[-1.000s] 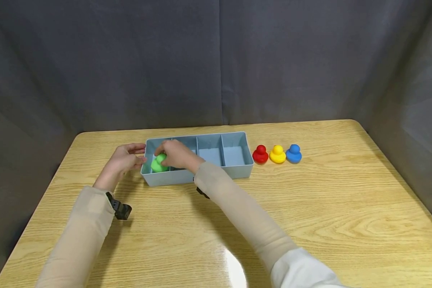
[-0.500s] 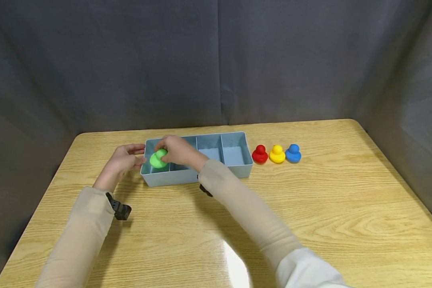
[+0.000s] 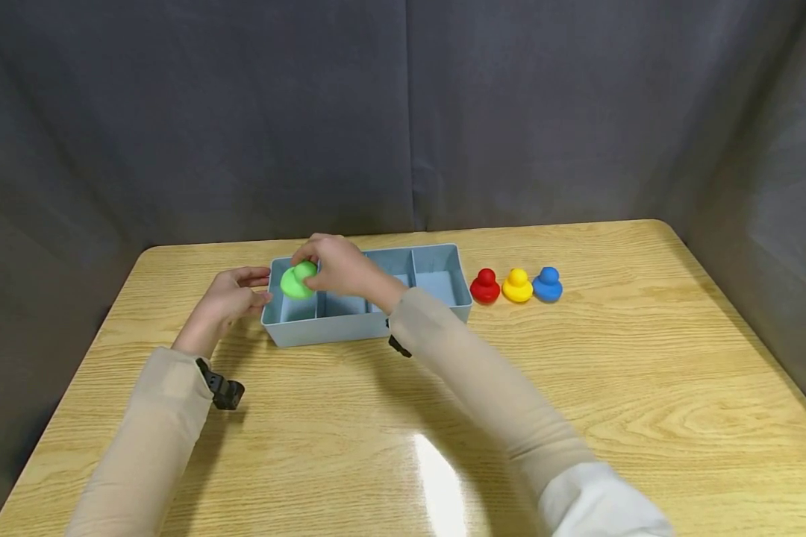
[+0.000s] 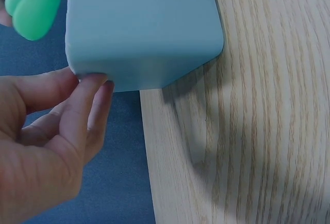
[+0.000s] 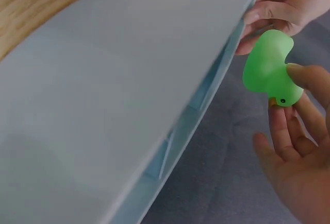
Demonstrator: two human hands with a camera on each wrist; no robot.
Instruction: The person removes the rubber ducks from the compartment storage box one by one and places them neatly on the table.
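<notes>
R hand point(image 3: 339, 267) fingers pinch green duck point(image 3: 297, 280) at its 9 o'clock, above tray point(image 3: 349, 328); L hand point(image 3: 231, 297) fingertips touching tray end; duck's head half hidden

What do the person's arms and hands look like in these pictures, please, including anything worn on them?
Both arms wear snug beige sleeves; the right sleeve emerges from a white outer sleeve. A small black device is strapped under the left wrist, another black device under the right. The left hand and right hand are bare, without gloves.

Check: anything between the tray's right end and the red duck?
Nothing: in the head view, only bare table shows between the tray and the red duck, which stands close beside it.
</notes>
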